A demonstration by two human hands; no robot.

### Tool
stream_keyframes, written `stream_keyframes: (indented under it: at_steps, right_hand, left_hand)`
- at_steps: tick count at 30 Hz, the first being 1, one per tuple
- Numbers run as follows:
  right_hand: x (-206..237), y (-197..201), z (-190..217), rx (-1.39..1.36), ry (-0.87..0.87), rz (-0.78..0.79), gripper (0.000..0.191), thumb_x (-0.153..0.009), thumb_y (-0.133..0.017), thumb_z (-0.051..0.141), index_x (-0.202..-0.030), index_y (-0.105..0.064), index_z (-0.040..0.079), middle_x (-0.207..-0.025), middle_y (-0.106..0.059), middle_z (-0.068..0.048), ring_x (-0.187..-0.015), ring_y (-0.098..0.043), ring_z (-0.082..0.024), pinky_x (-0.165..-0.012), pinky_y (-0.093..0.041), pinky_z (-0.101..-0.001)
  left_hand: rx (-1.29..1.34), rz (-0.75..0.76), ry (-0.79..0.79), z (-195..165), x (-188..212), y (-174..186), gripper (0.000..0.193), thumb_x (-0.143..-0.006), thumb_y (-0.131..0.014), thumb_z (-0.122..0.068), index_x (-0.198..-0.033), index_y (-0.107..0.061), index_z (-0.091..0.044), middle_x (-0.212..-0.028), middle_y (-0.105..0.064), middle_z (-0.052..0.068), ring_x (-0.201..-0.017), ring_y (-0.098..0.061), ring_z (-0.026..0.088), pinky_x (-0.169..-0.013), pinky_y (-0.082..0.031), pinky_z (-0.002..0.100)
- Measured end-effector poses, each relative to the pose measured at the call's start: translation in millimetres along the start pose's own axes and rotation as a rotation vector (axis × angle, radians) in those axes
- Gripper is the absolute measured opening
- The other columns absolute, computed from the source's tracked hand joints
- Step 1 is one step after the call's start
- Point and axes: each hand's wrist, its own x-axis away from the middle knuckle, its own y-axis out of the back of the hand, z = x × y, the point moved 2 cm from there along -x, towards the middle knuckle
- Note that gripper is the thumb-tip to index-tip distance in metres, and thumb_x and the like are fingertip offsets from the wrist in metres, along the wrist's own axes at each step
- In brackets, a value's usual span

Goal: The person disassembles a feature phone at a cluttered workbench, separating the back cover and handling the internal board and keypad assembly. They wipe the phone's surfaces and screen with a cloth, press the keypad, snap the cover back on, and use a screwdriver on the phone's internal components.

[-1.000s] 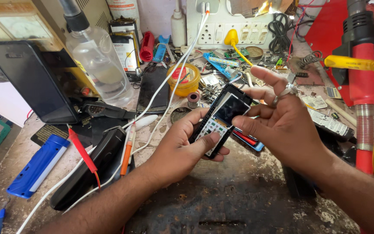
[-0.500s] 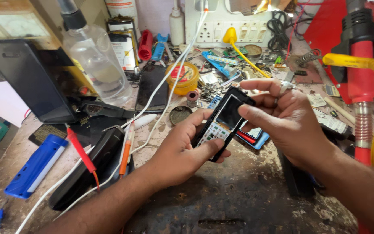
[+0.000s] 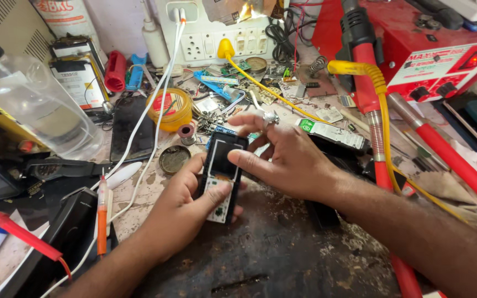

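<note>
The left hand (image 3: pixel 186 207) is curling loosely around a small keypad phone (image 3: pixel 220 175), thumb lying across its keys and fingers wrapping underneath. The right hand (image 3: pixel 288 157) is reaching in from the far side, fingers spread and nearly flat, thumb tip pressing the phone's upper edge, gripping nothing. A round metal tin (image 3: pixel 173 159) is sitting just beyond the left thumb.

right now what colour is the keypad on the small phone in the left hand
White keypad, black body; head view.
</note>
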Motion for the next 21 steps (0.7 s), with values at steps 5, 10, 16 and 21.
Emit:
stream_keyframes:
  at_steps: [5,10,16,21]
  right_hand:
    - [27.2,32.0,44.7,0.398,0.480,-0.249,0.010,-0.105,-0.068,0.018,-0.113,-0.071,0.013,-0.105,-0.075,-0.005,-0.092,-0.070,-0.015,-0.075,-0.057,-0.0280]
    - [90.2,106.3,20.0,0.524,0.187,-0.393,0.016,-0.101,-0.068,0.021,-0.106,-0.071,0.006,-0.092,-0.072,-0.006,-0.081,-0.069,-0.015,-0.073,-0.056,-0.0318]
    - [169.0,192.1,-140.2,0.796,-0.768,-0.563,0.018,-0.103,-0.063,0.018,-0.110,-0.068,0.002,-0.096,-0.070,-0.008,-0.086,-0.069,-0.016,-0.077,-0.057,-0.0330]
    - [244.7,206.7,-245.6,0.722,-1.060,-0.469,0.017,-0.101,-0.066,0.017,-0.107,-0.069,0.002,-0.097,-0.071,-0.009,-0.086,-0.069,-0.017,-0.076,-0.058,-0.0337]
  left_hand:
    - [0.070,-0.056,0.009,-6.5,10.2,11.1,0.040,-0.095,-0.061,-0.012,-0.133,-0.052,-0.009,-0.111,-0.075,0.010,-0.082,-0.074,0.016,-0.072,-0.063,0.033]
    - [0.023,-0.064,-0.040,-8.2,11.5,17.2,0.042,-0.092,-0.066,-0.009,-0.133,-0.054,-0.009,-0.111,-0.074,0.008,-0.083,-0.073,0.013,-0.073,-0.063,0.032]
    - [-0.010,-0.072,-0.022,-5.1,13.3,20.7,0.043,-0.090,-0.067,-0.005,-0.130,-0.052,-0.009,-0.109,-0.075,0.008,-0.079,-0.072,0.014,-0.071,-0.062,0.032]
    - [-0.031,-0.073,-0.057,-4.5,8.0,13.5,0.044,-0.090,-0.066,-0.004,-0.131,-0.050,-0.008,-0.109,-0.074,0.008,-0.080,-0.072,0.014,-0.071,-0.062,0.032]
